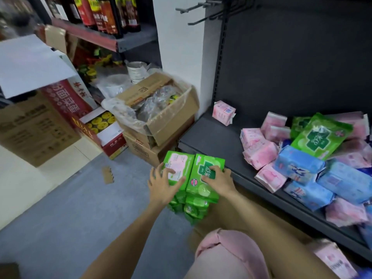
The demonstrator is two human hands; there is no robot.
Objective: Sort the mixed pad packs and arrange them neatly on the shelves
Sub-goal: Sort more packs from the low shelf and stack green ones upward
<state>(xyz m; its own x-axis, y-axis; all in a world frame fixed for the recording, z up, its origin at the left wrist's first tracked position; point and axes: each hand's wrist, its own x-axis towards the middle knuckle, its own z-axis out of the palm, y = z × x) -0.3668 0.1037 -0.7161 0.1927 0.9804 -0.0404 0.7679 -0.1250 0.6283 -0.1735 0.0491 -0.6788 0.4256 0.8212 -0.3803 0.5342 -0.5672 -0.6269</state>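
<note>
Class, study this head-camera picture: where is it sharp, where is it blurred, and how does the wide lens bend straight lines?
Head view: sharpest around the green packs under both hands; the bottles top left and the pink pack bottom right blur toward the corners; the shelf edge and upright bow from wide-angle distortion; lighting is even and soft, and the plastic liner in the box shows mild sheen.

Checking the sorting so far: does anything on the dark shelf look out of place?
Yes. Green packs lie tilted in the jumbled pink and blue heap on the shelf, while one pink pack sits alone at the back corner.
</note>
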